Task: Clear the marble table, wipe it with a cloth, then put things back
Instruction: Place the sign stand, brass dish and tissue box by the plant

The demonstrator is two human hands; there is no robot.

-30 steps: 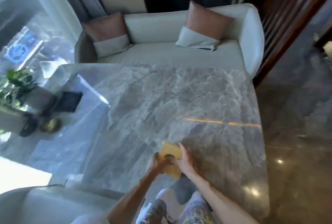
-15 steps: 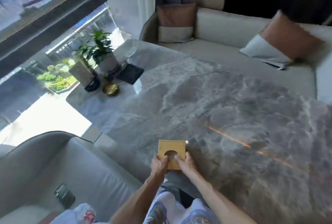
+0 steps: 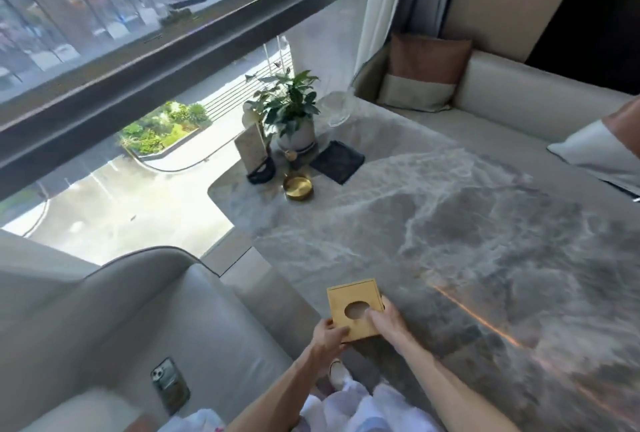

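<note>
A square wooden box (image 3: 349, 300) with a round hole in its top sits at the near edge of the grey marble table (image 3: 467, 234). My left hand (image 3: 327, 336) grips its near left corner. My right hand (image 3: 388, 322) holds its right side, with a fingertip at the hole. At the table's far left corner stand a potted plant (image 3: 292, 113), a brass bowl (image 3: 298, 187), a dark folded cloth (image 3: 337, 161), a card stand (image 3: 251, 147) on a black base, and a clear glass piece (image 3: 334, 111).
A grey sofa seat (image 3: 194, 327) lies left of the table with a phone (image 3: 169, 385) on it. A second sofa (image 3: 519, 96) with cushions (image 3: 426, 75) runs along the table's far side. A large window (image 3: 138, 33) fills the left.
My view has swung left, bringing the window and the plant corner into sight. Both hands kept hold of the wooden box at the table's near edge.
</note>
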